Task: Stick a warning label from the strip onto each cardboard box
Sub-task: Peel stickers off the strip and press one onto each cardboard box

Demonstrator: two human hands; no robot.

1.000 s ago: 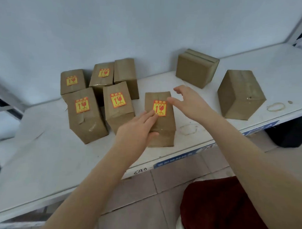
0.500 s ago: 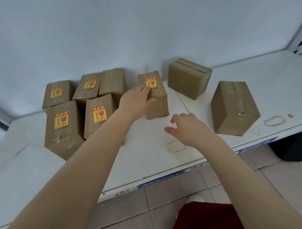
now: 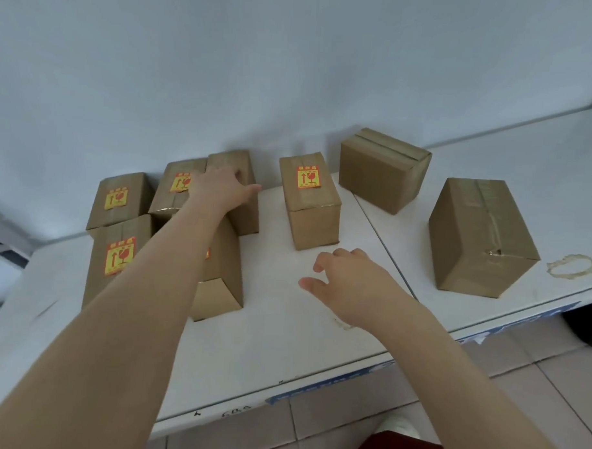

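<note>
**Right hand (image 3: pixel 349 283) empty, left hand (image 3: pixel 222 188) laid on a bare box — no label to hand**

Nearest, the right hand is held just above the white table (image 3: pixel 277 344), fingers loosely curled and apart, with nothing between them. To its left, the front-left box (image 3: pixel 117 292) is seen labelled. The box beside it (image 3: pixel 218 288) is crossed by the left forearm, and only a sliver of red and yellow shows on its top. Well apart to the right, the large box (image 3: pixel 478 237) carries no label. Just beyond the right hand stands the centre box (image 3: pixel 313 218), its warning label (image 3: pixel 308 176) stuck flat on top — that one is judged done.

Farther back, the left hand is laid over the top of the bare box (image 3: pixel 229 160) by the wall, thumb spread to the right. Whether its fingers are hooked round the box cannot be told. Left of it, two rear boxes (image 3: pixel 120 215) (image 3: pixel 164 199) are labelled. Farthest, the taped box (image 3: pixel 384 167) is unlabelled too.

The step in hand is judged to be the fetching of the next unlabelled box, with three left to do. The label strip is not in view, so a label must be found and peeled before anything can be stuck. The bare box would first need to be drawn forward onto open table.
</note>
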